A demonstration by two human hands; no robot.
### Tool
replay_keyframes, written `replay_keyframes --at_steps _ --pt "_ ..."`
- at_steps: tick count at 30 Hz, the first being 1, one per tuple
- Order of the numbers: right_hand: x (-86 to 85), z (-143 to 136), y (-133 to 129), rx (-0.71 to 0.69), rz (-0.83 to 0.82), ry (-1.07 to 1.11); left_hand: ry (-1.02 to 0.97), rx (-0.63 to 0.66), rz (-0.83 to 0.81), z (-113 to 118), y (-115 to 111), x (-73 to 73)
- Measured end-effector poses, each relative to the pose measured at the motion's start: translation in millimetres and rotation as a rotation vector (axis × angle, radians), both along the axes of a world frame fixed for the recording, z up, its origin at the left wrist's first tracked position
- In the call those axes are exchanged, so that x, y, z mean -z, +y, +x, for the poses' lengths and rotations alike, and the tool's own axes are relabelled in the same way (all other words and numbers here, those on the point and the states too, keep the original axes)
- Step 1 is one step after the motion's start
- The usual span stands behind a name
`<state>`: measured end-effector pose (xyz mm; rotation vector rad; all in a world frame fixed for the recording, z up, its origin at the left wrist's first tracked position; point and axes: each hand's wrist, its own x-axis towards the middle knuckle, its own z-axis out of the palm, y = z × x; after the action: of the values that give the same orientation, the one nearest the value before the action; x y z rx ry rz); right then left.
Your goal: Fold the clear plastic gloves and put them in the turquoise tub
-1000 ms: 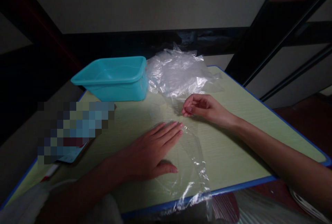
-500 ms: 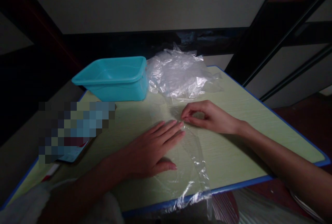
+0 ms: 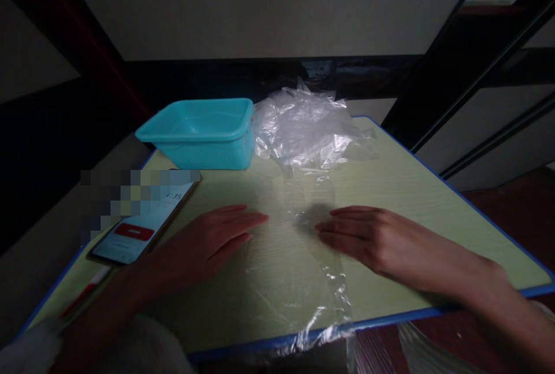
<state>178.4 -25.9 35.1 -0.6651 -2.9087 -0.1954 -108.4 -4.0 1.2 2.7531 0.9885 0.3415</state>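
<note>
A clear plastic bag (image 3: 295, 281) lies flat on the table, its near end hanging over the front edge. At its left side is my left hand (image 3: 221, 235), fingers stretched out and holding nothing. My right hand (image 3: 359, 235) is at the bag's right side, fingers extended toward the left, also with nothing in it. Whether the fingertips touch the plastic I cannot tell. Beyond the hands sits a crumpled heap of clear plastic bags (image 3: 303, 125), close beside a turquoise plastic basin (image 3: 212, 151).
The pale yellow-green table (image 3: 390, 189) has a blue rim. A smartphone (image 3: 143, 241), partly pixelated, lies at the left with a red-and-white pen-like object (image 3: 89, 287) near it. A panelled wall (image 3: 269, 10) stands behind the table.
My hands have moved apart: the left has drawn back leftward off the bag's middle. My right hand has come nearer, and its curled fingers have straightened.
</note>
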Motion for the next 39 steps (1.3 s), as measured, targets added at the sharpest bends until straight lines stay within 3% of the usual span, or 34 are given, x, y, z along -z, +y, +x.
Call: replay_keyframes --at_steps 5,10,18,26,39 --pt "19.8 1.5 -27.2 0.118 -0.005 -0.006 -0.013 -0.014 0.033 -11.1 0.8 7.5" --pt "34.5 2.2 -34.0 0.193 -0.101 0.021 0.049 0.014 0.063 -8.2 0.0 5.8" --pt "33.5 9.1 -39.9 0.073 -0.206 0.010 0.028 0.101 0.106 -3.1 -0.8 4.1" --pt "42.5 -0.9 -52.8 0.128 -0.105 -0.054 0.035 0.087 0.118 -3.1 -0.5 4.5" --pt "39.2 -5.4 -54.6 0.107 -0.233 0.009 -0.056 0.126 0.192 -3.2 -1.6 1.5"
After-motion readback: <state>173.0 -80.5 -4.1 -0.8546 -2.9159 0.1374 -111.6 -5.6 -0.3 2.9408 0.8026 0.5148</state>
